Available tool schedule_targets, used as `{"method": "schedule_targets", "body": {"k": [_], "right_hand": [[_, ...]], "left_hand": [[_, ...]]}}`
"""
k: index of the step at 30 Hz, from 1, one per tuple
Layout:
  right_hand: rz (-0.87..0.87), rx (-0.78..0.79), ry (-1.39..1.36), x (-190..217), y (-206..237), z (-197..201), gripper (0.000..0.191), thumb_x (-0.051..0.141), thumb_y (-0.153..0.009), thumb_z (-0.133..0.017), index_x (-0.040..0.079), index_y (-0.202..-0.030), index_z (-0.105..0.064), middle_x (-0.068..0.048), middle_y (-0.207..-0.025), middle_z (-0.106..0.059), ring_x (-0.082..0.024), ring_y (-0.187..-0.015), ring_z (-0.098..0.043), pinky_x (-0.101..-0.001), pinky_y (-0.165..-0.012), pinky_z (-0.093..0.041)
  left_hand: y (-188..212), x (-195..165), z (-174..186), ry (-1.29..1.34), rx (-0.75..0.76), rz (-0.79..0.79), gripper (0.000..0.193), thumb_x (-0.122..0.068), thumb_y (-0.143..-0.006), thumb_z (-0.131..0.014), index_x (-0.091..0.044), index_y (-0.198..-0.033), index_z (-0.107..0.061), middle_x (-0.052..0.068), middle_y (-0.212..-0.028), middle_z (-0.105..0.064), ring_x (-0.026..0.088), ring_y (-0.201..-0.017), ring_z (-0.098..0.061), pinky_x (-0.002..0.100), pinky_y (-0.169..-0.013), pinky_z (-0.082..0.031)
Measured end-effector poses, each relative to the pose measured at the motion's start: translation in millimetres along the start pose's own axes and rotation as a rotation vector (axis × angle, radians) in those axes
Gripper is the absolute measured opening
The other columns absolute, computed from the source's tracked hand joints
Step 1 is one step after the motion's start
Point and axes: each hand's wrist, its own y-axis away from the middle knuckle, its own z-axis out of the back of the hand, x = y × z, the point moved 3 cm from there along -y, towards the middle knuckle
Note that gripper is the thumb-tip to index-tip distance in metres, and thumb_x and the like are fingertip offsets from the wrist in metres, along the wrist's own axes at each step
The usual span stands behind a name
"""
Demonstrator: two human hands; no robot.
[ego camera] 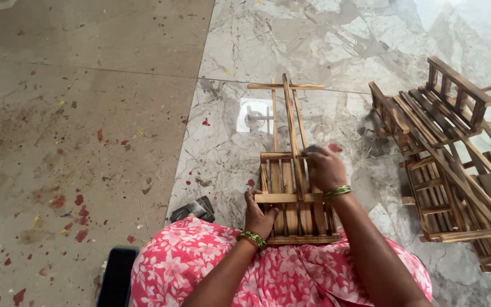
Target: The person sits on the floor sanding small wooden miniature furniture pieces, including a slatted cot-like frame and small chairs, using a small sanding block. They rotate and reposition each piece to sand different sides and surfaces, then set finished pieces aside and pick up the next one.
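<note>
A small slatted wooden frame with long thin sticks reaching away lies on the marble floor in front of my lap. My left hand grips its near left edge at a crossbar. My right hand presses a small dark pad, mostly hidden under the fingers, against the frame's upper right part. Both wrists wear green bangles. My lap is covered by pink flowered cloth.
A pile of similar wooden frames lies at the right. A dark grey folded piece rests on the floor left of my knee. A black rectangular object sits at the lower left. Paint-spattered floor stretches to the left.
</note>
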Motion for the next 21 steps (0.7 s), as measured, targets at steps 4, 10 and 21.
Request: {"method": "schedule_targets", "body": {"k": [4, 10, 21], "right_hand": [[0.024, -0.112, -0.012, -3, 8, 0, 0.018, 0.015, -0.095, -0.061, 0.010, -0.084, -0.074, -0.006, -0.093, -0.073, -0.015, -0.072, -0.065, -0.0308, -0.058, -0.057], [-0.029, -0.079, -0.025, 27, 6, 10, 0.019, 0.021, -0.097, -0.062, 0.010, -0.090, -0.075, -0.006, -0.102, -0.072, -0.016, -0.069, -0.065, -0.0286, -0.058, -0.056], [-0.078, -0.013, 0.110, 33, -8, 13, 0.021, 0.022, -0.096, -0.063, 0.006, -0.084, -0.072, -0.008, -0.088, -0.068, -0.016, -0.070, -0.061, -0.0280, -0.058, -0.055]], "left_hand": [[0, 13, -7, -0.002, 0.010, -0.044, 0.062, -0.002, -0.076, -0.078, -0.012, -0.120, -0.035, 0.015, -0.107, -0.063, 0.023, -0.097, -0.065, 0.036, -0.089, -0.052], [2, 8, 18, 0.033, 0.027, -0.026, 0.063, -0.002, -0.077, -0.077, -0.013, -0.121, -0.034, 0.014, -0.107, -0.063, 0.021, -0.096, -0.066, 0.035, -0.086, -0.053], [-4, 2, 16, 0.050, 0.053, -0.030, 0.062, -0.002, -0.078, -0.077, -0.013, -0.121, -0.033, 0.013, -0.105, -0.063, 0.021, -0.094, -0.066, 0.034, -0.084, -0.054]]}}
